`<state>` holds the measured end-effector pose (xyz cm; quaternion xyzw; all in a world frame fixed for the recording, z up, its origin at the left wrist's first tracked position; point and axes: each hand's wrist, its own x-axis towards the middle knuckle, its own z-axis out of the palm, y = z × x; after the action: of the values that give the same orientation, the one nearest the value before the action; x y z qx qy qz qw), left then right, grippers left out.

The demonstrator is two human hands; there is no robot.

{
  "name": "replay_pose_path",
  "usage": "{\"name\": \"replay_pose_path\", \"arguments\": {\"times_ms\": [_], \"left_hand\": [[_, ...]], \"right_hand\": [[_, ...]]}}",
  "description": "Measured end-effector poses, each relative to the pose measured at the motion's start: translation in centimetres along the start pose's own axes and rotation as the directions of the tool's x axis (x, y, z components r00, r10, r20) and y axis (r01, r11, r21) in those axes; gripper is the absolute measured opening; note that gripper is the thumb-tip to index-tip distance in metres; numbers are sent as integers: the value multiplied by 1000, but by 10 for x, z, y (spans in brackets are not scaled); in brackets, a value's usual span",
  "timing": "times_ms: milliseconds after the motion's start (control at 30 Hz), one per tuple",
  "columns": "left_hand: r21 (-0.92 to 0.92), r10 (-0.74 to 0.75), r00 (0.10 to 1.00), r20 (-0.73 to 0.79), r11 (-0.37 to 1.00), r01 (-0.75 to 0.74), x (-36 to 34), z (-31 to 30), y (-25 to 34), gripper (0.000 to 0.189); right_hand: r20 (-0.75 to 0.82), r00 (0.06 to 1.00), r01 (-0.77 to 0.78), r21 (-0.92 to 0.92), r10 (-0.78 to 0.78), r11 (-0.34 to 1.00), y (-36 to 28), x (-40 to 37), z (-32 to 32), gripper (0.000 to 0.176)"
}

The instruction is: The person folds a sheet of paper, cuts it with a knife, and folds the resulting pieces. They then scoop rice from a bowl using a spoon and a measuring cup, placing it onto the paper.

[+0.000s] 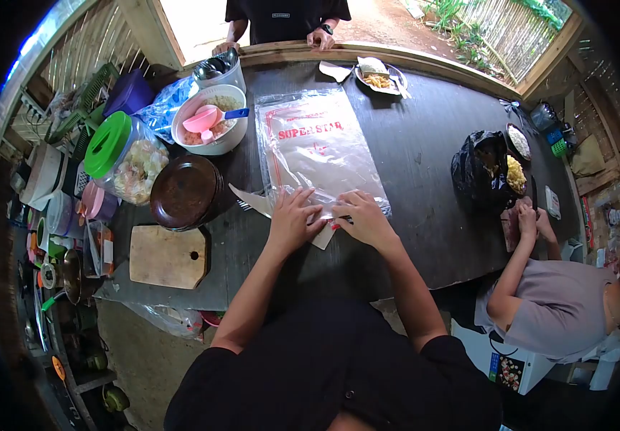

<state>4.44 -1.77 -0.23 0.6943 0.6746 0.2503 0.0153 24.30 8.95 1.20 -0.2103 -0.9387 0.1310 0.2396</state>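
On the dark table lies a clear plastic bag pack with red "SUPER STAR" lettering. My left hand rests at its near left edge, fingers bent on the crinkled plastic. Close beside it, my right hand pinches the near edge of the plastic. Under and around both hands, pieces of brown paper stick out, with fork tines beside the left piece. Something small and red shows by my right fingertips.
Left: brown plates, a cutting board, a white bowl with a pink scoop and a green-lidded jar. Far edge: a food plate and a standing person. Right: a black bag and a seated person.
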Motion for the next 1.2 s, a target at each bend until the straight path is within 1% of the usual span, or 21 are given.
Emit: {"name": "replay_pose_path", "arguments": {"times_ms": [67, 100, 167, 233, 300, 367, 500, 567, 667, 733, 800, 867, 900, 933, 967, 1000, 1067, 1100, 1200], "left_hand": [[-11, -10, 1000, -1, 1000, 10, 0, 1, -1, 34], [-22, -22, 1000, -3, 1000, 22, 0, 1, -2, 33], [-30, -28, 999, 18, 999, 29, 1, 0, -4, 32], [-39, -37, 999, 40, 999, 38, 2, -1, -7, 31], [-87, -59, 997, 53, 994, 63, 5, -2, -9, 30], [-110, -76, 995, 70, 990, 84, 7, -3, -11, 29], [-180, -114, 987, 110, 975, 133, 12, -10, -13, 28], [-200, -110, 987, 113, 971, 132, 13, -11, -15, 28], [-234, -104, 987, 121, 964, 130, 14, -9, -20, 26], [-246, -101, 987, 127, 960, 130, 14, -8, -21, 25], [-160, -33, 993, 118, 986, 52, 14, -9, -20, 20], [-150, -34, 994, 100, 987, 49, 17, -10, -17, 18], [-138, -35, 996, 81, 989, 46, 18, -10, -15, 16], [-139, -37, 996, 82, 989, 48, 18, -10, -15, 16], [-130, -23, 998, 54, 991, 30, 17, -9, -14, 16], [-121, -8, 1000, 25, 993, 11, 18, -9, -13, 15], [-122, -3, 999, 54, 993, 9, 20, -12, -13, 15], [-121, 1, 997, 82, 993, 9, 20, -14, -14, 15], [-138, -6, 996, 87, 990, 18, 22, -18, -15, 15]], "right_hand": [[53, 998, 23, -30, -21, 999, 5, -1, 3, 17], [52, 998, 22, -30, -20, 999, 2, -1, 1, 17], [35, 999, 23, 8, -23, 1000, -4, 2, -2, 14], [23, 1000, 19, 0, -19, 1000, 2, 2, 9, 13], [11, 1000, 13, -9, -13, 1000, 5, 3, 15, 12], [-57, 998, 4, 25, -3, 1000, 5, 5, 18, 12], [-44, 998, -51, 91, 55, 995, 3, 11, 15, 12], [-61, 995, -69, 127, 78, 989, 3, 13, 15, 13], [-43, 998, -50, 128, 56, 990, 5, 13, 14, 13], [-48, 996, -69, 146, 77, 987, 5, 13, 15, 12], [-55, 994, -87, 162, 97, 983, 5, 15, 14, 12], [-29, 998, -48, 109, 52, 993, 5, 16, 14, 11], [-28, 998, -49, 110, 53, 993, 5, 17, 14, 11], [-47, 999, -13, 51, 15, 999, 4, 17, 15, 11], [-64, 998, 22, -10, -23, 1000, 3, 17, 15, 10], [-62, 998, 20, -9, -21, 1000, 3, 17, 16, 10], [-64, 997, 34, -89, -40, 995, 2, 19, 19, 8], [-64, 997, 34, -88, -40, 996, 2, 20, 19, 8], [-94, 996, 4, -39, -7, 999, 1, 24, 20, 7]]}}
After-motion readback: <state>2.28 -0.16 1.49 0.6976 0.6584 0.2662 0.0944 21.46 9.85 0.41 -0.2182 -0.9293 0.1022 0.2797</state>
